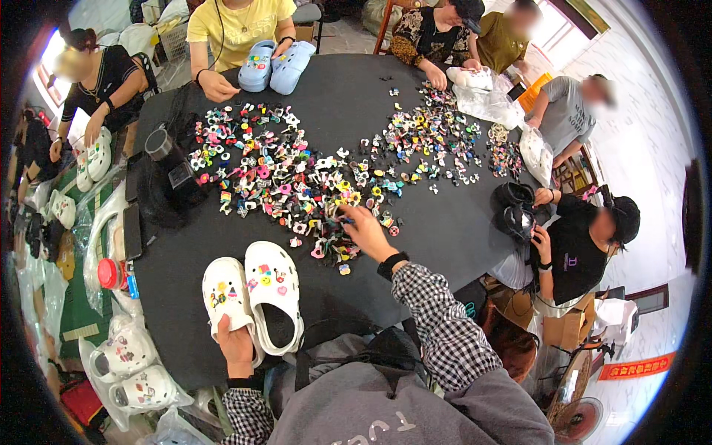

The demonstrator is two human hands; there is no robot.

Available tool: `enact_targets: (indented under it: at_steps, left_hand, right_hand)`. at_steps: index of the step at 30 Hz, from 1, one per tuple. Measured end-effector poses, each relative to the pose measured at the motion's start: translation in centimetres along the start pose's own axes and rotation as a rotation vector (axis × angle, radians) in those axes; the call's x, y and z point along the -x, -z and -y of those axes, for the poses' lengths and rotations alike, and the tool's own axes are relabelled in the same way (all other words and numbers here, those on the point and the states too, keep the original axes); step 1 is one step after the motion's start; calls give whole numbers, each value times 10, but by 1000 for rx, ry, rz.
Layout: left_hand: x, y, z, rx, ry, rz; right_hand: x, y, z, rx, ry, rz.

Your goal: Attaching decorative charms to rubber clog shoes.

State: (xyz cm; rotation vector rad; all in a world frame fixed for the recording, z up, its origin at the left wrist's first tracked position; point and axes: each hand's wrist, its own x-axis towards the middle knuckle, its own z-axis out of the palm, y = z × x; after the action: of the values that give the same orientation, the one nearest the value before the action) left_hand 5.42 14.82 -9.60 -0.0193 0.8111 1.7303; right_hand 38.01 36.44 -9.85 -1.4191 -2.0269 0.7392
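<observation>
A pair of white clogs, the left clog (225, 291) and the right clog (276, 278), rests upright at the table's near edge, both dotted with colourful shoe charms on their toes. My left hand (236, 345) is closed around the heel of the left clog, its fingers partly hidden behind the shoe. Over the near side of a large heap of shoe charms (278, 174), my right hand (365, 231) reaches in with its fingers drawn together. Whatever lies between those fingertips is too small to make out among the charms.
Around the dark table (437, 248) other people handle clogs, including a blue pair (291, 68) at the far side. A black cup-like object (161, 144) stands left of the heap. Bagged white clogs (137, 371) and a red-lidded jar (111, 274) sit on the left.
</observation>
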Motion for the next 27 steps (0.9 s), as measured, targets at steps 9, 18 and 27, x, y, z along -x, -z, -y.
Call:
enact_targets:
  at_steps: [9, 18, 27]
  left_hand:
    - [-1, 4, 0, 8, 5, 5]
    - [-1, 5, 0, 5, 14, 38]
    - [-1, 2, 0, 14, 16, 61]
  right_hand:
    - [-17, 15, 1, 127, -18, -257]
    - [-27, 30, -42, 536, -56, -122]
    - [-15, 40, -23, -42, -240, -217]
